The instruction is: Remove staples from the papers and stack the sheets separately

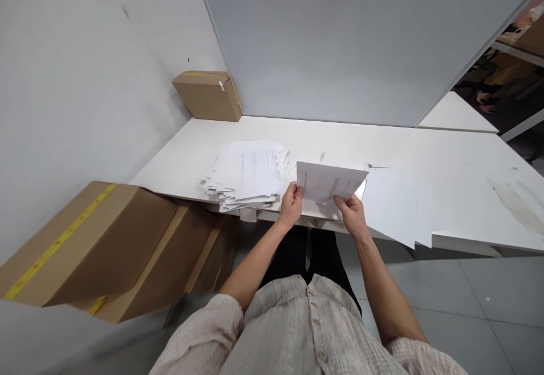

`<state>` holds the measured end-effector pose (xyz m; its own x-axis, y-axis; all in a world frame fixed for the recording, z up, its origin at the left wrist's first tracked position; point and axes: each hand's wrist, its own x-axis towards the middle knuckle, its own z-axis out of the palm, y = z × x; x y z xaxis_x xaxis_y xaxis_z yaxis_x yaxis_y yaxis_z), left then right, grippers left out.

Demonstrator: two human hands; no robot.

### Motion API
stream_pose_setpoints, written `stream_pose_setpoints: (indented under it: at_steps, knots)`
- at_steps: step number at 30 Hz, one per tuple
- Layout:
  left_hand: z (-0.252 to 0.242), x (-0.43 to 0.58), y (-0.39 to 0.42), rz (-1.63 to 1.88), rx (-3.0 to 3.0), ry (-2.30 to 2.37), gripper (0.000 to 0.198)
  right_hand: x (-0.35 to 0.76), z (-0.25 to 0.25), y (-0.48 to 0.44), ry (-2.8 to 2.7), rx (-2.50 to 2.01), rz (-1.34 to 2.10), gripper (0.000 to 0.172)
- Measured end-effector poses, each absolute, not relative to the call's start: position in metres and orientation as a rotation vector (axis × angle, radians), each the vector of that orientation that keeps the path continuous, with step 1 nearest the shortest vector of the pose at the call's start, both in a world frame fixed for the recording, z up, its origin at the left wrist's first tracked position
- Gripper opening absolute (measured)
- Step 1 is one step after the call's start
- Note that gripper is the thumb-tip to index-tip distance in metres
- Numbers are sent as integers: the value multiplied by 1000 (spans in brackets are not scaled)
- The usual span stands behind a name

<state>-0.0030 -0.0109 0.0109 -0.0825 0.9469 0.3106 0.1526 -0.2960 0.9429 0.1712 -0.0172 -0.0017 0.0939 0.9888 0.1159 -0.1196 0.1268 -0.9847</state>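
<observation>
The printed paper (329,181) is up off the table (463,179), tilted above its front edge between two piles, its printed face toward the person; whether it is one sheet or several together cannot be told. The left hand (291,205) grips its left lower corner, thumb on the near face; the right hand (353,215) pinches it near the right end of the lower edge, thumb likewise in front; both hands are thus closed on the same paper, and the handling of it looks to be in mid-course, since it has not been laid down on either side.

To the left lies a thick, uneven stack of sheets (257,170), edges jutting out at many angles, print showing on the top one; to the right lies a lower, spread pile of sheets (395,202), mostly blank on the upper side, some corners poking past the front edge of the table; plenty of paper lies on both sides, so the work seems well short of finished, though which pile has been dealt with and which waits cannot be told.

Farther out, a small carton (207,98) stands at the table's back left corner; larger cartons (89,244) stand at the left.
</observation>
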Motion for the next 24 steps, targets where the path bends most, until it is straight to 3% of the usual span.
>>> stream_pose_setpoints:
  at_steps: [14, 16, 21, 24]
  knots:
    - [42, -13, -24, 1349, 1789, 1288, 22, 187, 11, -39, -1137, -1084, 1087, 19]
    - [58, -19, -26, 1306, 1986, 1345, 21, 192, 14, -42, -1106, -1085, 1052, 27]
    - [92, -26, -27, 1008, 2669, 1537, 29, 206, 31, -53, -1193, -1252, 648, 66]
    - [98, -18, -25, 723, 2957, 1553, 35, 212, 41, -57, -1424, -1339, 477, 69]
